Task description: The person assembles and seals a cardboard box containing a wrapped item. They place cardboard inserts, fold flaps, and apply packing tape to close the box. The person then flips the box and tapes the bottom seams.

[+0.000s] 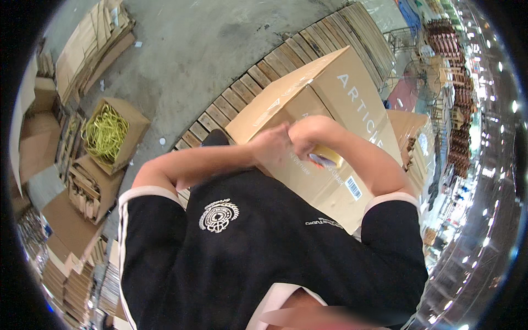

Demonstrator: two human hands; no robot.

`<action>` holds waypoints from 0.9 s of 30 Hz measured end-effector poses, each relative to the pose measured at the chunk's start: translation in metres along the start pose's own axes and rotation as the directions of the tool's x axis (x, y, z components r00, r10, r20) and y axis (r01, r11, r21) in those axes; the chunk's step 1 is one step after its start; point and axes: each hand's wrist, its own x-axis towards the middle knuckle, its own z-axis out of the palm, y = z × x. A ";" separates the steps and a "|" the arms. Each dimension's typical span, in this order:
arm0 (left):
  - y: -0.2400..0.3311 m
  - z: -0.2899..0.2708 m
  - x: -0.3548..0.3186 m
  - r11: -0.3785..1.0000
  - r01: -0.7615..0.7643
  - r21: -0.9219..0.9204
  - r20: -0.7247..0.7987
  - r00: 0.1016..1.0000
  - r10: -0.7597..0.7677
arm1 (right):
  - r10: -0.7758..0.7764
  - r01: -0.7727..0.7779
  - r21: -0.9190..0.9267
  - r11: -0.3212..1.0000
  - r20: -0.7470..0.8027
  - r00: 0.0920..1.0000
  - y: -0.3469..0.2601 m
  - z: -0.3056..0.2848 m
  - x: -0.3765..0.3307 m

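Note:
Both my hands meet close together over a large brown cardboard box [352, 115] with pale print and a white barcode label. My right hand [308, 135] is bent inward at the wrist, its fingers curled. Against its underside shows a yellowish roll of tape [328, 155], partly hidden by the hand and apparently in its grip. My left hand [272, 144] is blurred, its fingers drawn in and nearly touching the right hand. Whether anything thin lies between the fingers cannot be made out. The box is closed where its faces show, and my forearms cover part of it.
Wooden slats [242, 91] run under and behind the box. To the left stand an open carton [135, 129] of tangled yellow strapping [105, 133] and stacks of flattened cardboard [91, 47]. A standing fan [426, 74] and stacked reddish-brown wooden parts [454, 99] are at the right.

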 end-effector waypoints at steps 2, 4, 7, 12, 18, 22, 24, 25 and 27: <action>0.017 -0.003 0.003 0.998 -0.064 -0.010 -0.109 0.992 0.062 | -0.036 0.044 0.059 0.997 -0.134 0.990 0.033 0.011 -0.004; 0.008 -0.013 0.023 0.959 -0.185 -0.216 -0.153 0.976 0.154 | 0.104 -0.083 0.128 0.988 -0.173 0.979 0.076 0.002 -0.031; -0.039 -0.036 0.077 0.794 -0.103 -0.599 -0.221 0.975 -0.040 | 0.175 0.025 0.381 0.924 -0.481 0.859 0.148 -0.058 -0.081; -0.143 -0.070 0.196 0.478 0.197 -0.856 -0.158 0.781 -0.605 | 0.184 0.005 0.241 0.971 -0.757 0.627 0.221 -0.194 -0.049; -0.168 -0.061 0.215 0.236 0.292 -0.927 0.156 0.872 -0.463 | 0.377 -0.259 0.398 0.880 -0.254 0.891 0.245 -0.224 0.048; -0.173 -0.078 0.217 0.797 0.020 -0.604 -0.399 0.858 -0.324 | 0.346 -0.285 0.311 0.907 -0.162 0.924 0.269 -0.171 -0.014; -0.176 -0.095 0.231 0.944 -0.108 -0.311 -0.387 0.922 -0.022 | 0.311 -0.252 0.308 0.917 -0.157 0.937 0.268 -0.146 -0.032; -0.173 -0.103 0.239 0.961 -0.135 -0.242 -0.230 0.970 0.078 | 0.345 -0.286 0.301 0.910 -0.166 0.924 0.264 -0.135 -0.030; -0.166 -0.114 0.249 0.941 -0.222 -0.254 -0.063 0.975 0.212 | 0.404 -0.344 0.292 0.892 -0.180 0.897 0.247 -0.114 -0.004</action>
